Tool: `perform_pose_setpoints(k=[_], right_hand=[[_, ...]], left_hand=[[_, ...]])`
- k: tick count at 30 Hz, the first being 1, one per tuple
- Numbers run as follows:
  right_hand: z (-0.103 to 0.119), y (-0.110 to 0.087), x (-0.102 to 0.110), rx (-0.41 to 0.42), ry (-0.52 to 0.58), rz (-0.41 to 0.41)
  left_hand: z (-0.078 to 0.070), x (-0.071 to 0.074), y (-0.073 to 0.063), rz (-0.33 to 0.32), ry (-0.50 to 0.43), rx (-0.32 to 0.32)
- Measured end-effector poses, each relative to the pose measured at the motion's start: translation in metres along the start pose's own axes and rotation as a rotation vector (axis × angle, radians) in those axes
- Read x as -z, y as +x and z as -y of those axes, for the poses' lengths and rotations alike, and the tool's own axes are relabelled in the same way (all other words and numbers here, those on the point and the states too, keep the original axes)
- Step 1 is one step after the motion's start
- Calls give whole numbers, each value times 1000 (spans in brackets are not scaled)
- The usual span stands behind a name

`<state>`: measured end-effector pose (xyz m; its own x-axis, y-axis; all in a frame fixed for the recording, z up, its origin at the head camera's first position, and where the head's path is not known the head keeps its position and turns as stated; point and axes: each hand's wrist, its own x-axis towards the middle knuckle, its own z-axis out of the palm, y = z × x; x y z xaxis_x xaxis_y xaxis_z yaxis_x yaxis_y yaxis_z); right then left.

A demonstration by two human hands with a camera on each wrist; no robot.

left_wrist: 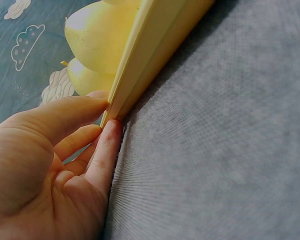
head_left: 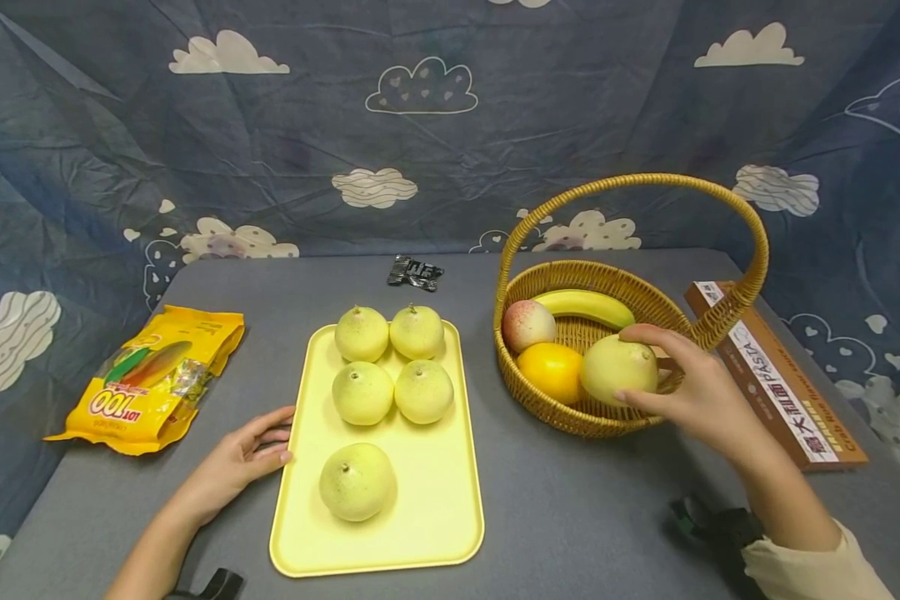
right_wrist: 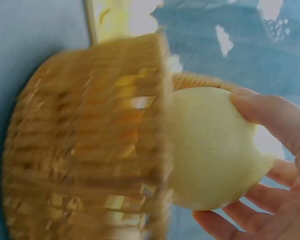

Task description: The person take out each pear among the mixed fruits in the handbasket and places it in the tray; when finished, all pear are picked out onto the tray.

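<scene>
My right hand (head_left: 693, 387) grips a round pale-green melon (head_left: 619, 369) at the near right part of a wicker basket (head_left: 596, 425). In the right wrist view the melon (right_wrist: 215, 150) sticks out past the basket rim, thumb on one side and fingers on the other. Inside the basket lie a yellow-orange fruit (head_left: 551, 372), a reddish peach (head_left: 528, 325) and a banana (head_left: 587, 307). My left hand (head_left: 240, 462) pinches the left edge of a pale-yellow tray (head_left: 435, 500) between thumb and fingers. Several similar melons (head_left: 356, 482) sit on that tray.
A yellow snack bag (head_left: 150, 379) lies at the left. Behind the tray is a small black wrapped packet (head_left: 415, 273). On the right, a long brown pasta box (head_left: 780, 379) lies beside the basket, whose tall arched handle (head_left: 637, 181) rises above it.
</scene>
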<state>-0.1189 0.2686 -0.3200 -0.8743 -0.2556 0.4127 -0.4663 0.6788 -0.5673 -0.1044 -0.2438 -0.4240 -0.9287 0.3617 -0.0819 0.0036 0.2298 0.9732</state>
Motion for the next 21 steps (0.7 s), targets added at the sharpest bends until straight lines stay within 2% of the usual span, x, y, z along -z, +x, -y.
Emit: perform_pose_setpoints(k=[4,8,16,21], right_hand=[[22,1,-9,101,48,-35],[41,-1,-28,192,110,-2],[65,-7,-81,252,238,170],[72,-9,-111,265,268,263]], left_hand=[[0,0,0,-4,-2,-1],[-1,0,0,-4,-1,11],[-2,1,0,-5,2,23],[-1,1,-1,-2,-1,28]])
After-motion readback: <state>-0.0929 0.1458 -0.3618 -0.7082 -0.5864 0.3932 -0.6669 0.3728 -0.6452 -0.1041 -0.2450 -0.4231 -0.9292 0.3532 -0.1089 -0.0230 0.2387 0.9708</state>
